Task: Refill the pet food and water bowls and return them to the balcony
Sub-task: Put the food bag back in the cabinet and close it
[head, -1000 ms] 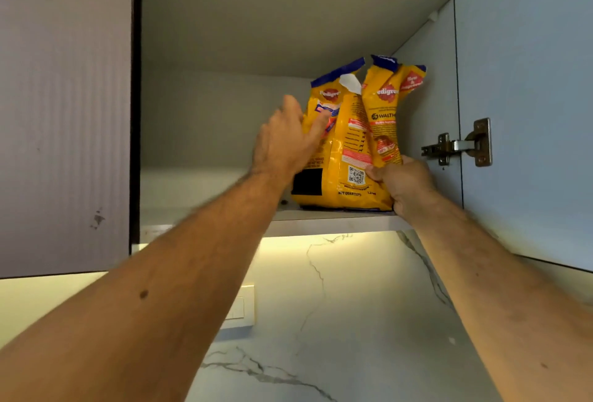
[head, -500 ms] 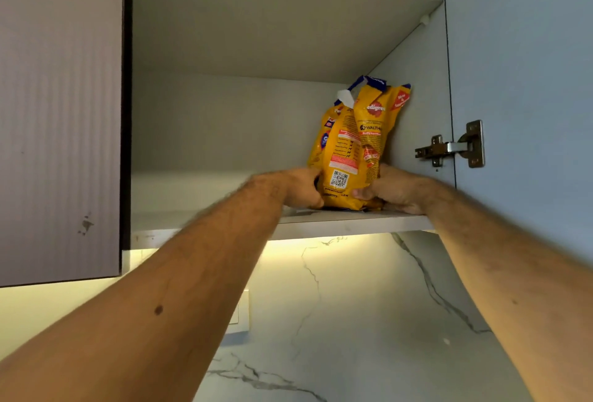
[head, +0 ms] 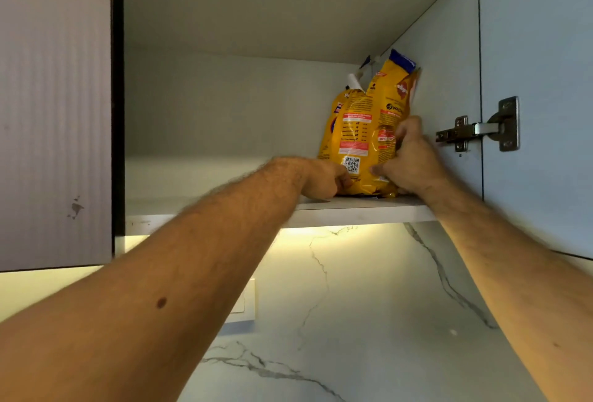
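Observation:
A yellow pet food bag (head: 359, 132) with a blue top stands upright on the lower shelf (head: 353, 209) of an open wall cupboard, pushed toward the right inner wall. My right hand (head: 409, 157) grips the bag's right side, fingers on its front. My left hand (head: 321, 178) is at the bag's bottom left corner, fingers curled against it low on the shelf. No pet bowls are in view.
The cupboard door (head: 539, 80) hangs open on the right with a metal hinge (head: 481, 127). A closed grey door (head: 54, 106) is on the left. Below is a white marble backsplash (head: 337, 305) lit from under the cupboard, with a wall socket (head: 245, 299).
The bag has gone deeper and to the right on the shelf. My left hand dropped from the bag's upper side to its base; my right hand shifted up along its right side.

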